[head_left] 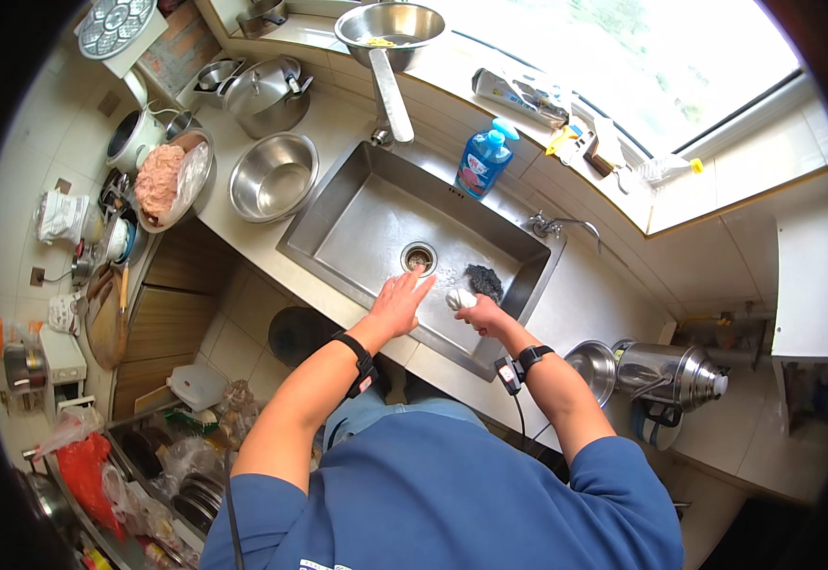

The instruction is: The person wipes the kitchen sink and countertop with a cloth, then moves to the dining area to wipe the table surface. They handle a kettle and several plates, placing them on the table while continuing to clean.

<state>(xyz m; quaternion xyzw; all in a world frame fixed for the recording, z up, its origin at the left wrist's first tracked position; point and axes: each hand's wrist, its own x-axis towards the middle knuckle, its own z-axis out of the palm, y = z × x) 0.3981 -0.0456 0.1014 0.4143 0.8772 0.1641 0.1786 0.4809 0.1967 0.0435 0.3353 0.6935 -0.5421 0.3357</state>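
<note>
My left hand (401, 303) is spread over the near side of the stainless steel sink (378, 206), its fingertips just below the drain (418, 259); it holds nothing. My right hand (484, 315) grips a bunched white cloth (460, 298) in the right part of the basin. Just beyond that cloth lies a dark, curly scouring pad (485, 282) on the sink floor. A blue pump bottle of liquid soap (484, 162) stands on the sink's far rim. The faucet (390, 96) rises behind the sink, at its left corner.
Left of the sink sit a steel bowl (274, 177), a lidded pot (266, 92) and a bowl of minced meat (160, 182). To the right are a steel basin (591, 370) and a metal thermos flask (663, 375). A steel pan (414, 28) rests on the windowsill.
</note>
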